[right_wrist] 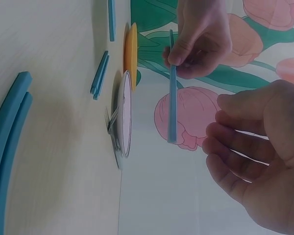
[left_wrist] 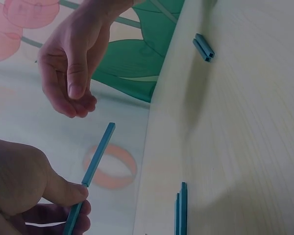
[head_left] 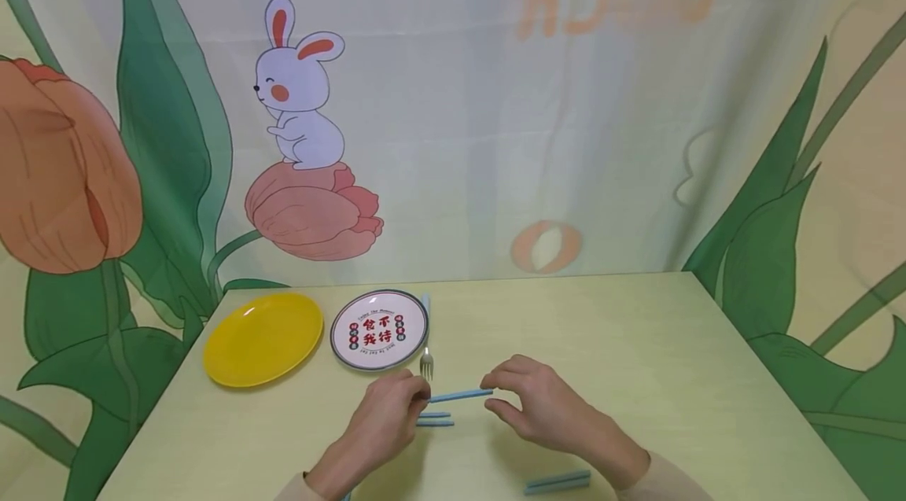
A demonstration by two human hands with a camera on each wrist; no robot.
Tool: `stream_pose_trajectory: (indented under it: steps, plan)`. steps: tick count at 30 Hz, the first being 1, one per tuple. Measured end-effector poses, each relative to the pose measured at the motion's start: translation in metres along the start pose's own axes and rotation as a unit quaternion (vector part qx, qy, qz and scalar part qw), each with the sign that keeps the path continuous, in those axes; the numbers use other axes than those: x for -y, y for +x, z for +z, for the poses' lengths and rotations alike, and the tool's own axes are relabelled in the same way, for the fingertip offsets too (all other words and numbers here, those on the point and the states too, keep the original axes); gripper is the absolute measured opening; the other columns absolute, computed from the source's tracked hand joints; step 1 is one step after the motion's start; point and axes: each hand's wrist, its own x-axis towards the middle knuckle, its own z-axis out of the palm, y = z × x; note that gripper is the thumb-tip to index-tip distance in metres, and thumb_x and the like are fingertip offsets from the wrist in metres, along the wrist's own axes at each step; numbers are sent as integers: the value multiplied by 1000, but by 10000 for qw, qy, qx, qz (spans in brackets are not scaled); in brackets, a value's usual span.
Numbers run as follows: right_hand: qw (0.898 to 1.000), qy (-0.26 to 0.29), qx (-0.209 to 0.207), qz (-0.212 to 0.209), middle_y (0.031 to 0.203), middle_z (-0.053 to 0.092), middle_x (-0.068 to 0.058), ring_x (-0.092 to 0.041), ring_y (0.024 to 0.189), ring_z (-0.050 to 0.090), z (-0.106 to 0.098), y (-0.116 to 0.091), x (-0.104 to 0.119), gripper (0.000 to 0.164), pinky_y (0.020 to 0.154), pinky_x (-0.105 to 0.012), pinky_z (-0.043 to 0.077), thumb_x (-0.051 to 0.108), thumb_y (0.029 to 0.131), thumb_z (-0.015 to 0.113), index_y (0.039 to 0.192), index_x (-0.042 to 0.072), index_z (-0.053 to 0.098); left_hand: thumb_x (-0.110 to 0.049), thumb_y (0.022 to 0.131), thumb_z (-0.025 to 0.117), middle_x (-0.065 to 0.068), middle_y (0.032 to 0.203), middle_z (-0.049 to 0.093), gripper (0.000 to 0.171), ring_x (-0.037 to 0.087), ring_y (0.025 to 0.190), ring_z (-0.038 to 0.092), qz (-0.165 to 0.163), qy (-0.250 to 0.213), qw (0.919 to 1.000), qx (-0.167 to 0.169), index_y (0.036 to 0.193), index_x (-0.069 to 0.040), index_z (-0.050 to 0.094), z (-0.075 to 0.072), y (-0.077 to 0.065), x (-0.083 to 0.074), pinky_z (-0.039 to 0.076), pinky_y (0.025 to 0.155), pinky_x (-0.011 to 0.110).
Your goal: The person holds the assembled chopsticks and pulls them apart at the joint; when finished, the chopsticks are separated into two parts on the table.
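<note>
Evidently, one blue stick [head_left: 460, 395] is raised above the tabletop [head_left: 623, 359], one end pinched between the fingers and thumb of the left hand [head_left: 385, 414]. The right hand [head_left: 541, 403] is near the stick's other end, its fingers relaxed, parted from the thumb and gripping nothing; both wrist views show a gap. Two lower sticks [right_wrist: 99, 76] lie side by side below the left hand, partly covered in the head view. A second pair, two near sticks [head_left: 559, 479], lies by the right forearm. A further blue piece [right_wrist: 112, 19] is cut off by the frame, its count uncertain. Plates number two: one yellow plate [head_left: 265, 340], one white plate [head_left: 380, 329] with printed characters. One fork [head_left: 426, 366] shows beside the white plate.
</note>
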Motion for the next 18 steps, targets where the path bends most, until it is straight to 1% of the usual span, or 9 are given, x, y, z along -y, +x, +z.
stream_pose_trajectory:
  steps: [3, 10, 13, 18]
  plan:
    - [10000, 27, 29, 7, 96, 69, 4, -11, 92, 64, 2, 1, 0, 15, 79, -27, 55, 15, 84, 76, 98, 12, 71, -3, 80, 74, -8, 74, 58, 10, 6, 69, 50, 72, 18, 10000, -24, 81, -13, 71, 2, 2, -1, 45, 64, 25]
    - [9999, 37, 106, 41, 96, 69, 5, -11, 93, 64, 4, 3, 0, 15, 79, -26, 55, 16, 84, 76, 98, 13, 71, -4, 82, 73, -9, 75, 58, 10, 6, 70, 51, -21, -49, 9999, 138, 82, -14, 71, 3, 6, -6, 46, 66, 24]
    - [9999, -20, 136, 24, 95, 69, 5, -10, 93, 64, 5, 4, 0, 15, 79, -26, 54, 16, 83, 76, 97, 12, 71, -4, 82, 72, -8, 76, 60, 9, 7, 72, 53, 35, -59, 9999, 150, 82, -14, 71, 4, 7, -7, 47, 67, 25]
    - [9995, -8, 310, 70, 94, 69, 4, -10, 92, 63, 6, 3, 1, 15, 78, -24, 54, 17, 84, 75, 97, 11, 71, -4, 81, 72, -8, 76, 61, 10, 8, 74, 55, 208, -67, 9997, 59, 81, -13, 71, 6, 8, -10, 47, 69, 27]
